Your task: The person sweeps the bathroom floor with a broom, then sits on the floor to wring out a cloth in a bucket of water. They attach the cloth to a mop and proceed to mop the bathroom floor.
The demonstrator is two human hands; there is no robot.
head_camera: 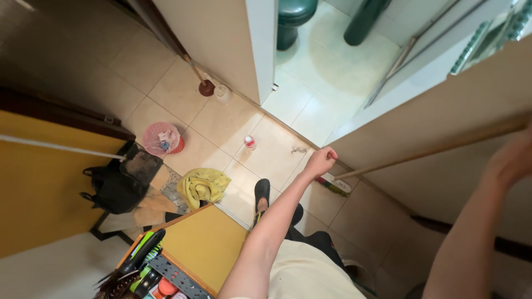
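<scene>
Overhead, right hand (pixel 512 158), blurred, wraps the long wooden broom handle (pixel 432 148); fingers' state cannot be told; left hand (pixel 320 161) curled into a loose fist, just above the broom's bristled head (pixel 334 185) on beige floor tiles (pixel 221 124); yellow cloth (pixel 202 185) lies well apart.

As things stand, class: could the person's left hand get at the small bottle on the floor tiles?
Probably not without bending. The left hand is a closed fist held well above the floor; the bottle stands alone on open tiles, so nothing blocks it.
</scene>
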